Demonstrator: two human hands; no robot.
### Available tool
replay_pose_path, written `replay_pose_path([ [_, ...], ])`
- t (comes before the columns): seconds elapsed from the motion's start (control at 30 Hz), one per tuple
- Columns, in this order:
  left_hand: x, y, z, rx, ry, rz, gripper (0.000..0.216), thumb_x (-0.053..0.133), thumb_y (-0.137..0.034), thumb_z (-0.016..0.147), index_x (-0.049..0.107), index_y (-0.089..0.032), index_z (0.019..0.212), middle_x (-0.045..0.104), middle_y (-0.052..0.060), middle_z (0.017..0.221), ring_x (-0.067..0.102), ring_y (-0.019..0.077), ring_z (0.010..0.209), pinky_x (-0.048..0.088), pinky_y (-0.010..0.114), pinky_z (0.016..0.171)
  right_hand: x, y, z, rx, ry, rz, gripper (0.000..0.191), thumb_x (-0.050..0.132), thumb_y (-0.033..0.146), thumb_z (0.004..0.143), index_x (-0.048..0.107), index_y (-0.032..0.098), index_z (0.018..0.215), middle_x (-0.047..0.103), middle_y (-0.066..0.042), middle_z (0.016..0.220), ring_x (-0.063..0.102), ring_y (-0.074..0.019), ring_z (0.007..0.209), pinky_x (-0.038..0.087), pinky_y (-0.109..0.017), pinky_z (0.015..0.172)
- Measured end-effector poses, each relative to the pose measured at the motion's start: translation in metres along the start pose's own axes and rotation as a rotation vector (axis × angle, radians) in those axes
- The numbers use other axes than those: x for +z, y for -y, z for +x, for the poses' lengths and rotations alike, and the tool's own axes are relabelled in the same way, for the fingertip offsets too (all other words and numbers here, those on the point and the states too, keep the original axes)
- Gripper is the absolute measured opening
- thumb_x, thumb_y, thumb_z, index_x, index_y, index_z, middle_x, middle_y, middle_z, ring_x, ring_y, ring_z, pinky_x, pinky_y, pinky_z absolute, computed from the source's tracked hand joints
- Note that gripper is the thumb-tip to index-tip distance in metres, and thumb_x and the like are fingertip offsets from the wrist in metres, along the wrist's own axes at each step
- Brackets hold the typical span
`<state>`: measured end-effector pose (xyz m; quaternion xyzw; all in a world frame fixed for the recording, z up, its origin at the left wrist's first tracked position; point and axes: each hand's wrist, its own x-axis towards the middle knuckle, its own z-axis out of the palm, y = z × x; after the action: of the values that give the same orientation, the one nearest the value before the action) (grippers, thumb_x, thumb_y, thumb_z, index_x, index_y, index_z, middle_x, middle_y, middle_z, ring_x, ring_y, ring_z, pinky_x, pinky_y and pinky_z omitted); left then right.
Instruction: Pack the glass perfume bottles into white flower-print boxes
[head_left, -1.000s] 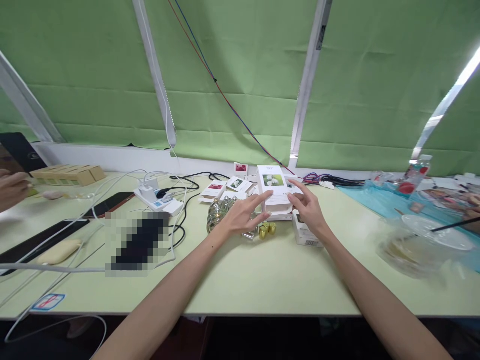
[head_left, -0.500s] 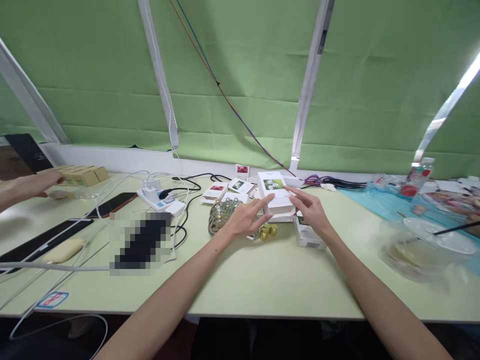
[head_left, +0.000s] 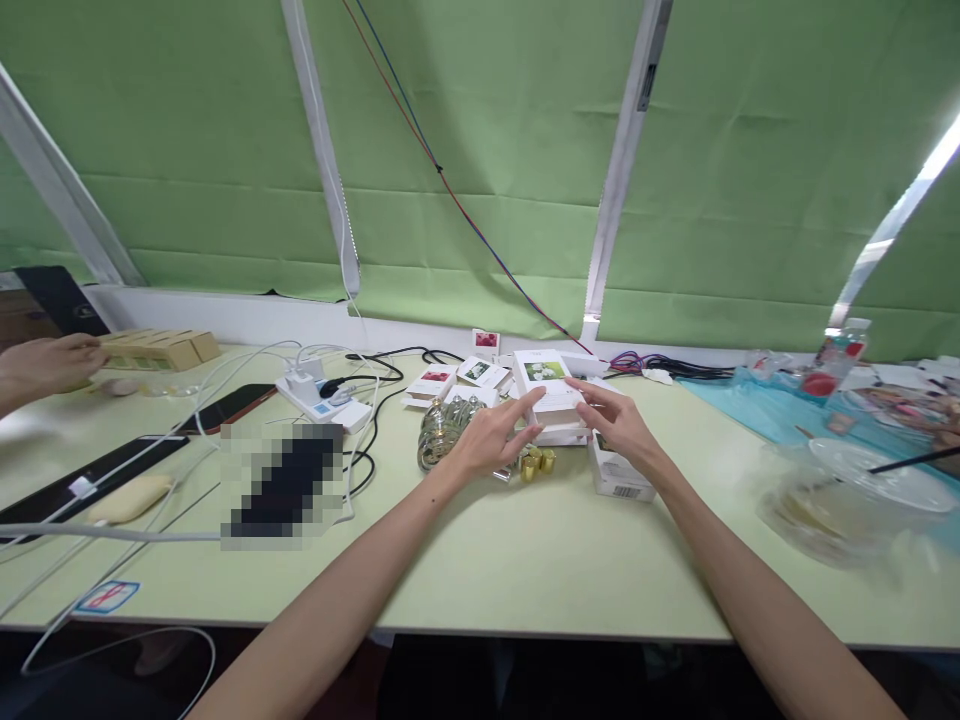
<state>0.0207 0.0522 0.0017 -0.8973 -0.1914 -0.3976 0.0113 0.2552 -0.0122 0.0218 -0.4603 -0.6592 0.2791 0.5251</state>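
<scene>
A white box (head_left: 553,399) with a picture of white flowers on green sits tilted over other white boxes. My left hand (head_left: 491,437) holds its left edge, index finger and thumb reaching to it. At the right edge the fingers of my right hand (head_left: 615,418) grip the same box. Clear glass bottles (head_left: 442,435) are clustered beside my left hand, partly hidden by it. Several small gold caps (head_left: 537,462) stand just below the box. Under my right wrist lies another white box (head_left: 620,473) with a barcode.
Flower-printed boxes (head_left: 431,381) lie behind the bottles. To the left are a power strip (head_left: 319,405), cables, phones and a co-worker's hand (head_left: 56,368) by cardboard boxes (head_left: 161,349). A lidded plastic bowl (head_left: 832,510) and blue sheet (head_left: 757,405) are at right.
The flower-printed box in my hands has tipped flatter, its front edge rising a little. The co-worker's hand has shifted left. My hands have barely moved.
</scene>
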Motion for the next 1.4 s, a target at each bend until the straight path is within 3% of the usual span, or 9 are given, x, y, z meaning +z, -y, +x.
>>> replay_pose_path([
  [0.17,-0.0015,0.0000,0.0001,-0.026,-0.007,-0.013,0.059,0.033,-0.053,0.103,0.045,-0.016,0.148,0.070,0.006,0.090,0.061,0.0137,0.068,0.043,0.023,0.063,0.0008,-0.0030,-0.0006,0.030,0.087,0.032,0.075,0.078,0.049,0.078,0.053,0.030,0.146,0.060,-0.006,0.116,0.056,-0.0096,0.065,0.054,-0.028,0.063],
  [0.37,-0.0024,-0.0013,0.0002,-0.029,-0.004,-0.006,0.060,0.034,-0.053,0.103,0.046,-0.014,0.147,0.071,0.006,0.090,0.061,0.0139,0.067,0.044,0.023,0.062,0.0007,-0.0041,-0.0016,0.052,0.081,0.008,0.080,0.082,0.046,0.074,0.051,0.030,0.146,0.062,-0.006,0.111,0.053,-0.0107,0.067,0.053,-0.029,0.064],
  [0.5,-0.0014,-0.0007,-0.0001,-0.019,-0.016,0.009,0.058,0.036,-0.052,0.103,0.046,-0.016,0.147,0.072,0.007,0.093,0.061,0.0132,0.066,0.044,0.023,0.062,0.0004,-0.0043,-0.0020,0.038,0.093,0.010,0.082,0.083,0.044,0.073,0.050,0.033,0.146,0.060,-0.007,0.119,0.055,-0.0107,0.069,0.054,-0.031,0.067],
  [0.67,-0.0003,-0.0013,0.0006,-0.023,-0.053,0.036,0.052,0.036,-0.047,0.104,0.050,-0.013,0.141,0.070,0.005,0.082,0.062,0.0136,0.065,0.045,0.023,0.064,0.0027,-0.0024,-0.0028,0.021,0.106,-0.025,0.088,0.087,0.043,0.068,0.049,0.035,0.147,0.057,-0.004,0.115,0.055,-0.0104,0.069,0.056,-0.032,0.070],
  [1.13,0.0003,-0.0039,0.0011,-0.062,-0.072,0.012,0.048,0.039,-0.044,0.104,0.055,-0.014,0.138,0.071,0.005,0.082,0.061,0.0123,0.063,0.047,0.023,0.064,0.0021,0.0021,-0.0034,0.004,0.114,-0.102,0.074,0.076,0.047,0.079,0.051,0.033,0.147,0.055,-0.003,0.109,0.052,-0.0081,0.064,0.052,-0.029,0.068],
  [1.4,0.0008,-0.0031,0.0007,-0.068,-0.071,0.021,0.048,0.039,-0.043,0.105,0.054,-0.016,0.141,0.071,0.005,0.087,0.059,0.0109,0.062,0.044,0.022,0.062,-0.0058,0.0014,-0.0026,0.014,0.168,-0.033,0.078,0.076,0.047,0.080,0.046,0.033,0.151,0.055,-0.006,0.114,0.052,-0.0100,0.069,0.052,-0.030,0.070],
])
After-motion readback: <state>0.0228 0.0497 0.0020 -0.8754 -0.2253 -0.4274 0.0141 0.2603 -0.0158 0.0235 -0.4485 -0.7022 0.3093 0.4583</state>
